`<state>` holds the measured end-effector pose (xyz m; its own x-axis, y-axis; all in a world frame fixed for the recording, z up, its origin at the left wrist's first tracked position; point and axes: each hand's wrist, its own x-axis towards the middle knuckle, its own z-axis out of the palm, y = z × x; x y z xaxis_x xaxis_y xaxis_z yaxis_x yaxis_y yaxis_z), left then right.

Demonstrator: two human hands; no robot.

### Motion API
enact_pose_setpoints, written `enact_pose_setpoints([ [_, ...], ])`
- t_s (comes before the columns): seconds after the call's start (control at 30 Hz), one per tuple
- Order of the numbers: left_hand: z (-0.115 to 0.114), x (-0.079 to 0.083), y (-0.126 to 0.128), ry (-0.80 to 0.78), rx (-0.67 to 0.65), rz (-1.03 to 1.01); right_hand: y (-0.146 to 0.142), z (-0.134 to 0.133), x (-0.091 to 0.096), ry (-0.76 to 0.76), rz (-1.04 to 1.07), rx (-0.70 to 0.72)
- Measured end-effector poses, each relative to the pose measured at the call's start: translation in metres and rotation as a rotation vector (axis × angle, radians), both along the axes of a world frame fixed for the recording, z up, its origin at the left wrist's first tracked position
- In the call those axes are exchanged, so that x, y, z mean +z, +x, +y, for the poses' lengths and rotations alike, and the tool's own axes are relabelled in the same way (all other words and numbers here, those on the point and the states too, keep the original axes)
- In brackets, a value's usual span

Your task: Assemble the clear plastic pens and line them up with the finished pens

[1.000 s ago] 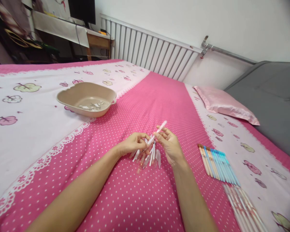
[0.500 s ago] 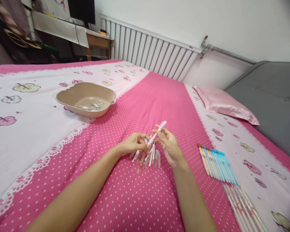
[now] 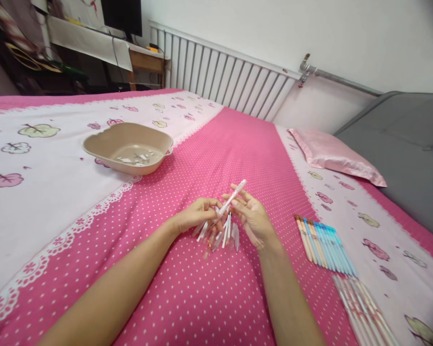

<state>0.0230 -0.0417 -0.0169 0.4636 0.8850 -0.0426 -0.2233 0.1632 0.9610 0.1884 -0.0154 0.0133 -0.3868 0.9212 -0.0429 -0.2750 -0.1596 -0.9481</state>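
A slim pale pink-and-white pen (image 3: pixel 234 193) is held at a slant between my two hands, its top end pointing up and to the right. My left hand (image 3: pixel 199 214) pinches the lower end, its fingers closed. Thumb and fingers of my right hand (image 3: pixel 251 214) close on the upper part of the pen. Just below and behind the hands lies a loose pile of clear and white pen parts (image 3: pixel 226 234) on the pink dotted bedspread (image 3: pixel 209 293); my fingers partly cover it.
To the left stands a beige basin (image 3: pixel 128 139) with small white pieces inside. At right lie a row of blue and orange-brown pens (image 3: pixel 323 245) and a row of clear pinkish pens (image 3: pixel 364 310). Farther back are a pink pillow (image 3: pixel 334 156) and a grey headboard (image 3: pixel 400 129).
The pen has turned slightly in my fingers, and its lower end sits a little more to the left. My right fingers have shifted along it. Everything else lies as before.
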Motion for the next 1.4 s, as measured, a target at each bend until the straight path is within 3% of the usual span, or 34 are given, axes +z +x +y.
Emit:
enact_pose_setpoints([
  [0.87, 0.0016, -0.0048, -0.0017, 0.026, -0.017, 0.036, -0.0062, -0.0014, -0.0005, -0.035, -0.04, -0.148],
  [1.2, 0.0004, -0.0024, -0.0009, 0.002, -0.001, -0.012, -0.0019, 0.0001, -0.0022, -0.048, 0.076, 0.009],
  [1.4, 0.0005, -0.0012, -0.0008, -0.009, 0.001, -0.025, -0.0032, -0.0002, -0.0027, -0.072, 0.073, 0.0],
])
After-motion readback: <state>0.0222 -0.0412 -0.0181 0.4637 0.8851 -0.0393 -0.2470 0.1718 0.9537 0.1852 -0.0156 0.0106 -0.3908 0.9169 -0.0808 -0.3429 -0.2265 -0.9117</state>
